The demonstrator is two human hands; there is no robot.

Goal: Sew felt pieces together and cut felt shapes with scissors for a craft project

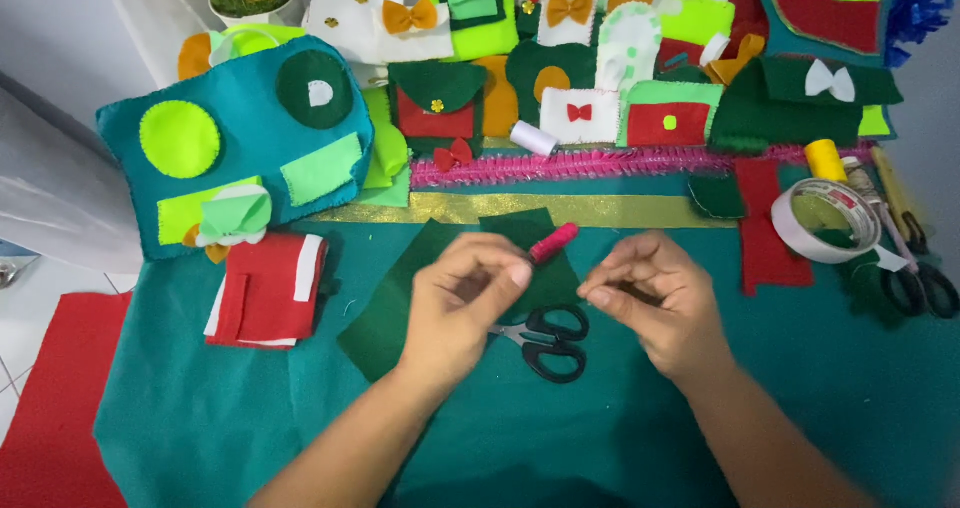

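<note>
My left hand (462,303) holds a pink spool of thread (553,242) between thumb and fingers, its end sticking up to the right. My right hand (655,303) is pinched shut close beside it, fingertips toward the spool; whatever it pinches is too fine to make out. Both hands hover over a dark green felt piece (390,308) on the teal felt sheet (220,418). Black-handled scissors (550,340) lie just under and between the hands.
A teal felt bag (240,138) with green circles lies at the left, with a red and white felt stack (265,290) below it. Several felt pouches line the back. A tape roll (826,220), a yellow spool (825,158) and more scissors (920,286) sit at the right.
</note>
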